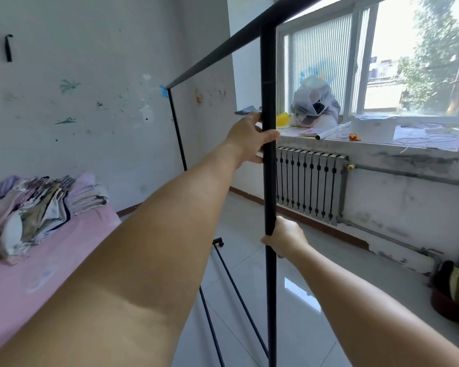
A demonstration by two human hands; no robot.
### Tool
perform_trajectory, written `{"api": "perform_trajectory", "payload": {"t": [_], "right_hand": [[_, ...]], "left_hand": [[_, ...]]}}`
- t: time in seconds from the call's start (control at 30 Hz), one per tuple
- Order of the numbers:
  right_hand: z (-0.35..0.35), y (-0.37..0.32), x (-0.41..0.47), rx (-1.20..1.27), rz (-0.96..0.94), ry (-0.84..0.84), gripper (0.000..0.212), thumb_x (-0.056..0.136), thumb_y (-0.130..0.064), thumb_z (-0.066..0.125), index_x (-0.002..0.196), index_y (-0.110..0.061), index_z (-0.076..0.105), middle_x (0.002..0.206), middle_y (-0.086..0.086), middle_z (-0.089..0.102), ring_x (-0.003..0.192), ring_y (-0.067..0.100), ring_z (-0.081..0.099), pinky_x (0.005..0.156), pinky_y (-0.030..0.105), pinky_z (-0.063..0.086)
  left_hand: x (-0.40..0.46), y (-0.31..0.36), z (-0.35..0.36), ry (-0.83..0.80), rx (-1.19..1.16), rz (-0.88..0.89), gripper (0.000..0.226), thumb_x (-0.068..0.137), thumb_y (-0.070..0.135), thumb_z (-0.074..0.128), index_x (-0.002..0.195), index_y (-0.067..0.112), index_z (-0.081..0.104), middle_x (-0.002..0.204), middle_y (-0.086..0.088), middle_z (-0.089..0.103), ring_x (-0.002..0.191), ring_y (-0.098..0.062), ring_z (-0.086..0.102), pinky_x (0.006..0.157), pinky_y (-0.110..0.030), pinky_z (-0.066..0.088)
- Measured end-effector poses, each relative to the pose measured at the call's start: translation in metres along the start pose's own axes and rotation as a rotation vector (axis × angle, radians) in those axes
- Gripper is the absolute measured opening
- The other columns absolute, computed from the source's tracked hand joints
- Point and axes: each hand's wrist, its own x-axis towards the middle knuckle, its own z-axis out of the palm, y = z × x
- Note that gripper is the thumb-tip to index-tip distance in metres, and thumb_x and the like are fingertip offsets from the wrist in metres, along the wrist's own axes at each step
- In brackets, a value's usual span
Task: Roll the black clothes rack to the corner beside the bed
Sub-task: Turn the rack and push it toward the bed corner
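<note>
The black clothes rack (268,75) stands in front of me, empty of clothes, its near upright post running down the middle of the view. My left hand (249,137) grips that post at about chest height. Lower on the same post, my right hand (284,238) is closed around it. The top bar slants away to the far post (176,128) near the stained wall. Thin bottom rails (236,290) and a caster (218,242) show above the tiled floor. The bed (51,260) with a pink sheet lies at the left, beside the rack.
A heap of folded clothes (37,205) sits on the bed. A radiator (310,181) hangs under the cluttered window sill (368,139) ahead. A dark red basin (451,295) stands on the floor at the right. Glossy tiled floor (316,300) stretches toward the corner.
</note>
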Motion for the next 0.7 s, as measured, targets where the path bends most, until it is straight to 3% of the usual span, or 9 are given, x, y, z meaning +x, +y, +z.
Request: {"api": "perform_trajectory", "payload": {"t": [0.27, 0.5, 0.7], "right_hand": [[0.005, -0.012, 0.081, 0.021, 0.011, 0.010, 0.034, 0.079, -0.018, 0.070, 0.109, -0.012, 0.055, 0.102, 0.010, 0.063, 0.092, 0.029, 0.066, 0.081, 0.042, 0.058], [0.012, -0.018, 0.142, 0.018, -0.012, 0.021, 0.033, 0.078, -0.019, 0.071, 0.106, -0.013, 0.055, 0.098, 0.009, 0.064, 0.090, 0.029, 0.066, 0.078, 0.043, 0.058], [0.014, -0.022, 0.194, 0.007, -0.050, -0.024, 0.032, 0.079, -0.021, 0.070, 0.106, -0.013, 0.054, 0.097, 0.009, 0.063, 0.088, 0.029, 0.067, 0.078, 0.043, 0.059]], "left_hand": [[0.076, -0.036, -0.006, 0.026, 0.038, 0.010, 0.035, 0.088, 0.018, 0.059, 0.121, 0.016, 0.047, 0.099, -0.005, 0.058, 0.078, -0.017, 0.062, 0.056, -0.028, 0.056], [0.128, -0.065, -0.013, 0.033, 0.048, 0.034, 0.032, 0.089, 0.018, 0.058, 0.119, 0.015, 0.048, 0.102, -0.008, 0.058, 0.078, -0.017, 0.063, 0.050, -0.023, 0.055], [0.169, -0.083, -0.015, 0.053, 0.048, -0.006, 0.034, 0.089, 0.017, 0.058, 0.121, 0.015, 0.046, 0.105, -0.009, 0.058, 0.088, -0.025, 0.064, 0.059, -0.029, 0.058]]}}
